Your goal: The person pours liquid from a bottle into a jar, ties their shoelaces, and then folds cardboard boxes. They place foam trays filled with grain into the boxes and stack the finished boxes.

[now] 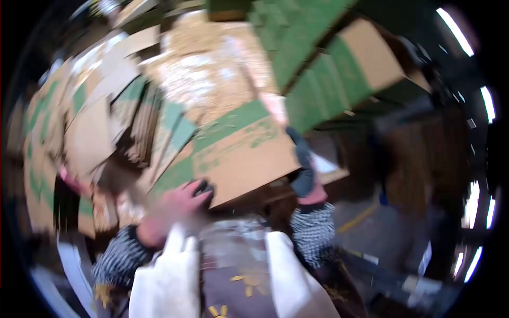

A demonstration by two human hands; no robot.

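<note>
Left hand on near edge of green-and-brown cardboard box, right hand gripping its right end, box tilted in front of torso, loose pale material beyond.

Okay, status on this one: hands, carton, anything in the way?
Left hand on carton's near edge, blurred. Right hand at its right end. Carton angled, green band on far side. Cardboard pieces crowd its left.

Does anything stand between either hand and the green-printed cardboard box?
Nothing visible does, apart from the gloves: the left hand is at the near edge of the cardboard box, the right hand at its right end.
</note>
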